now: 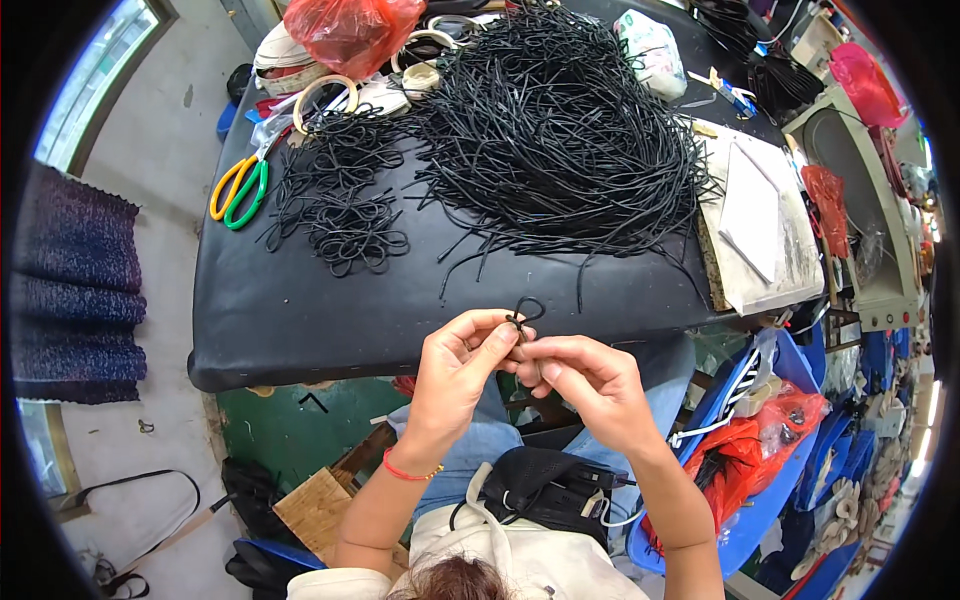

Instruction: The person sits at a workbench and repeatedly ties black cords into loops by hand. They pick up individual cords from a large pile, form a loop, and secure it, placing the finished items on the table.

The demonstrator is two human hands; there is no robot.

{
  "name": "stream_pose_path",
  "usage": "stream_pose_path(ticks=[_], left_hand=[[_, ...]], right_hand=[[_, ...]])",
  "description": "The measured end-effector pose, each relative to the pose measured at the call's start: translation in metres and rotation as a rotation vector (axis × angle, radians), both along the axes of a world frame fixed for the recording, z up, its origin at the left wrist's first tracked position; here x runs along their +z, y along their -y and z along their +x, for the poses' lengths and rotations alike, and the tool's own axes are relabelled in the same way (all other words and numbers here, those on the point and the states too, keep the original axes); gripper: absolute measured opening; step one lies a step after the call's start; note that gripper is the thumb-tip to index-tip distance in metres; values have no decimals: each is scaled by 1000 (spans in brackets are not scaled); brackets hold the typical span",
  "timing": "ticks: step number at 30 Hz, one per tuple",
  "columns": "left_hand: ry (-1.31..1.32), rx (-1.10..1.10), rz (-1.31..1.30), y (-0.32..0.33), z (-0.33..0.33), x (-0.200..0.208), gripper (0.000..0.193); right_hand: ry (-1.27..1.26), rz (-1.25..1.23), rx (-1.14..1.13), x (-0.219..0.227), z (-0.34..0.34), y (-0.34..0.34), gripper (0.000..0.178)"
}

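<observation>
Just off the near edge of the black-covered table, my left hand pinches a looped black cord between thumb and fingers. A small loop of it stands up above my fingertips. My right hand is closed at the same spot, its thumb and fingertips pressed together beside the left ones; what lies between them is hidden. Beyond my hands spreads a big heap of loose black cords. Left of it lies a smaller pile of looped, knotted black cords.
Scissors with yellow and green handles lie at the table's left edge. A red plastic bag and tape rolls sit at the back left. On the right are a white-topped board and a blue bin holding red bags.
</observation>
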State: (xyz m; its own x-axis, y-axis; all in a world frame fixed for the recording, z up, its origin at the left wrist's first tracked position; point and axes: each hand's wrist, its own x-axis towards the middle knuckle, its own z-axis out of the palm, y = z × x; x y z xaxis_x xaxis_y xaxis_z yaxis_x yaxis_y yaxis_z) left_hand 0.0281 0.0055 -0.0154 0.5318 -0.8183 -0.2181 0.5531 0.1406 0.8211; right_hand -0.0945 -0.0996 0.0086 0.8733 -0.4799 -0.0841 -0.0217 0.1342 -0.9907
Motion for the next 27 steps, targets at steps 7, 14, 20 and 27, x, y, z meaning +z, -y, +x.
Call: stream_pose_path(ticks=[7, 14, 20, 27], left_hand=[[37, 24, 26, 0, -5, -1, 17], [32, 73, -2, 2, -10, -1, 20], [99, 62, 8, 1, -14, 4, 24], [83, 21, -51, -2, -10, 1, 20]], right_hand=[[-19, -244, 25, -2, 1, 7, 18], [-116, -48, -42, 5, 8, 6, 12], [-175, -34, 3, 17, 4, 4, 11], [-117, -11, -93, 7, 7, 2, 13]])
